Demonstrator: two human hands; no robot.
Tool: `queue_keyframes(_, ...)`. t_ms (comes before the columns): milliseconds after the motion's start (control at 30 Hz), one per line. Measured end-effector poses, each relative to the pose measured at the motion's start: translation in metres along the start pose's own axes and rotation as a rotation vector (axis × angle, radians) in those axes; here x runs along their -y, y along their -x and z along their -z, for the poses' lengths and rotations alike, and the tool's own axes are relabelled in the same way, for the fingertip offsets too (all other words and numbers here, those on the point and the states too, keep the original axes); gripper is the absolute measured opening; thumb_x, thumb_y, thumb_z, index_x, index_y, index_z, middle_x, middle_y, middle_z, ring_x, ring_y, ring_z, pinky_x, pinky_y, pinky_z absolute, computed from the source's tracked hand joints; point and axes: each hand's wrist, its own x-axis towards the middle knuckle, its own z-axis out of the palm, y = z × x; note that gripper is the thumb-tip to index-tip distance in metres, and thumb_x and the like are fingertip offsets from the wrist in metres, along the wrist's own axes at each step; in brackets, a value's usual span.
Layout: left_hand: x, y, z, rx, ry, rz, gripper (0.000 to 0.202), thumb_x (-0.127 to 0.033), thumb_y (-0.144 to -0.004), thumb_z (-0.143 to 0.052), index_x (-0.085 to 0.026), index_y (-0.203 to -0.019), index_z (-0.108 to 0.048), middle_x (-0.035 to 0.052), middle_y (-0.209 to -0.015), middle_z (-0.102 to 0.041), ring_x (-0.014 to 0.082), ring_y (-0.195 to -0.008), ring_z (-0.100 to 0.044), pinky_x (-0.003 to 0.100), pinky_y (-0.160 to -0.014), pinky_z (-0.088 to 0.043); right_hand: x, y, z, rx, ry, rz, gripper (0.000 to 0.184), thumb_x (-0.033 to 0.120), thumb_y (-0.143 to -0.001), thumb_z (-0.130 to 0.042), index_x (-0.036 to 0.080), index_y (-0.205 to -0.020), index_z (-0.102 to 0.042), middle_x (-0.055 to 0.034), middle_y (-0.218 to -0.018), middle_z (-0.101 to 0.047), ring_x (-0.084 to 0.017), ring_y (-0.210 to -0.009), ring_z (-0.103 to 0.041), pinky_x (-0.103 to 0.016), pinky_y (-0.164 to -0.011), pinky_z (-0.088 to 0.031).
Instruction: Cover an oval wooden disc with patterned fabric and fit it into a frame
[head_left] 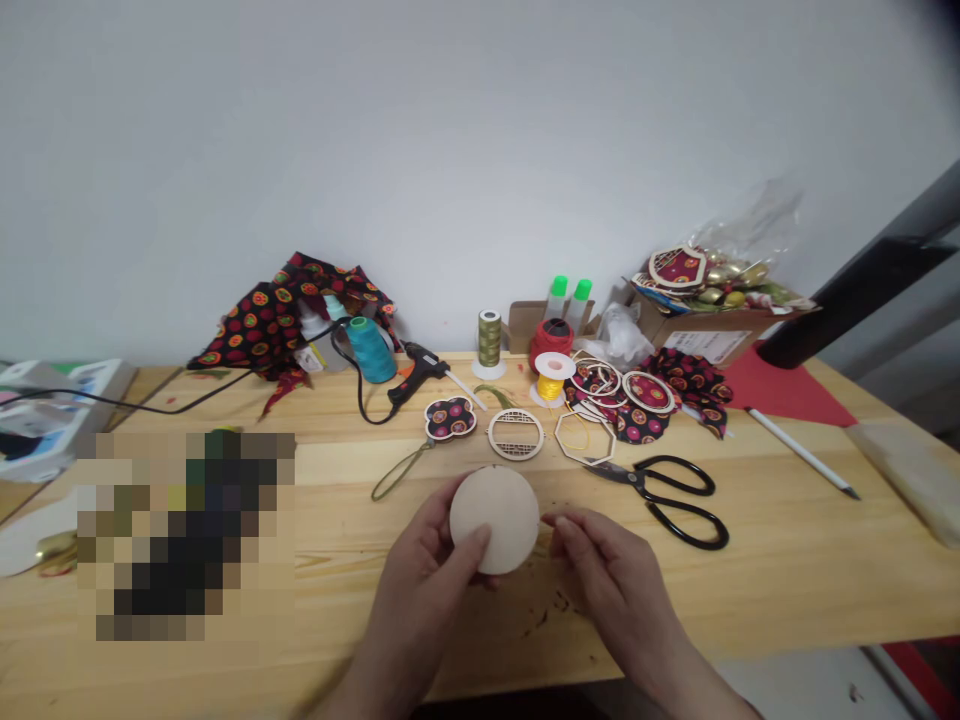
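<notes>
My left hand (442, 560) grips a round, pale wooden disc (499, 510), thumb flat on its face and fingers underneath. Close to the disc's right edge, my right hand (600, 560) is closed in a pinch; whatever it may hold is too small to make out. Just beyond the disc lies a round wooden lattice frame (493, 434). A flower-shaped, fabric-covered piece (450, 418) with a green cord loop (397, 474) is to its left. Scissors (637, 480) with black handles rest to the right, their tip by an octagonal wooden frame (561, 447).
Along the wall stand a teal thread cone (371, 350), a black glue gun (420, 378), an olive thread spool (489, 340), a yellow spool (551, 388) and a filled cardboard box (697, 335). Patterned fabric (259, 315) is bunched at left. A white pen (799, 450) lies at right.
</notes>
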Motion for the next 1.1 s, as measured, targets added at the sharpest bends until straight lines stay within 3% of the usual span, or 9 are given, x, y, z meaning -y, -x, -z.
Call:
queue_keyframes(100, 0.003, 0.0, -0.001, 0.008, -0.063, -0.034, 0.058, -0.031, -0.069, -0.068, -0.018, -0.123, -0.051, 0.0058, -0.104, -0.068, 0.0181, -0.076, -0.062, 0.023, -0.051, -0.053, 0.003, 0.0, -0.002, 0.111, -0.028, -0.088, 0.021, 0.03, -0.09, -0.045, 0.021, -0.084, -0.063, 0.0001, -0.07, -0.065, -0.013, -0.063, -0.059, -0.021, -0.058, -0.045)
queue_keyframes(200, 0.008, -0.001, -0.001, 0.03, -0.092, -0.059, 0.057, -0.033, -0.07, -0.068, -0.019, -0.123, -0.051, 0.0059, -0.104, -0.068, 0.0189, -0.077, -0.062, 0.024, -0.053, -0.054, 0.003, 0.0, -0.004, 0.15, 0.026, -0.074, 0.022, 0.03, -0.09, -0.044, 0.02, -0.081, -0.062, -0.0011, -0.07, -0.064, -0.015, -0.064, -0.057, -0.024, -0.059, -0.043)
queue_keyframes(433, 0.01, 0.004, -0.006, -0.02, -0.101, -0.056, 0.057, -0.035, -0.068, -0.069, -0.017, -0.12, -0.053, 0.0059, -0.097, -0.07, 0.0181, -0.069, -0.062, 0.024, -0.05, -0.054, 0.001, 0.003, -0.006, 0.109, 0.256, 0.067, 0.03, 0.024, -0.092, -0.035, 0.02, -0.068, -0.052, -0.0017, -0.061, -0.058, -0.014, -0.053, -0.051, -0.024, -0.05, -0.035)
queue_keyframes(733, 0.019, 0.001, -0.002, 0.049, -0.107, -0.022, 0.06, -0.034, -0.071, -0.067, -0.017, -0.125, -0.048, 0.0078, -0.101, -0.067, 0.0203, -0.075, -0.061, 0.026, -0.048, -0.056, -0.005, 0.006, -0.011, 0.05, 0.427, 0.197, 0.029, 0.018, -0.09, -0.036, 0.02, -0.062, -0.045, 0.0001, -0.055, -0.052, -0.014, -0.048, -0.046, -0.026, -0.048, -0.029)
queue_keyframes(900, 0.015, 0.0, -0.002, 0.095, -0.017, 0.031, 0.058, -0.031, -0.071, -0.068, -0.015, -0.123, -0.049, 0.0082, -0.1, -0.066, 0.018, -0.072, -0.059, 0.023, -0.044, -0.052, -0.002, 0.004, -0.004, 0.08, 0.276, 0.1, 0.03, 0.023, -0.091, -0.036, 0.021, -0.062, -0.046, 0.0004, -0.056, -0.053, -0.013, -0.05, -0.048, -0.024, -0.048, -0.032)
queue_keyframes(1100, 0.011, 0.0, 0.001, 0.122, 0.099, 0.064, 0.055, -0.027, -0.069, -0.07, -0.014, -0.12, -0.052, 0.0074, -0.095, -0.067, 0.016, -0.068, -0.058, 0.021, -0.042, -0.049, -0.005, -0.003, 0.005, 0.05, 0.027, -0.11, 0.026, 0.028, -0.089, -0.043, 0.02, -0.069, -0.058, 0.0002, -0.061, -0.059, -0.014, -0.058, -0.054, -0.022, -0.055, -0.04)
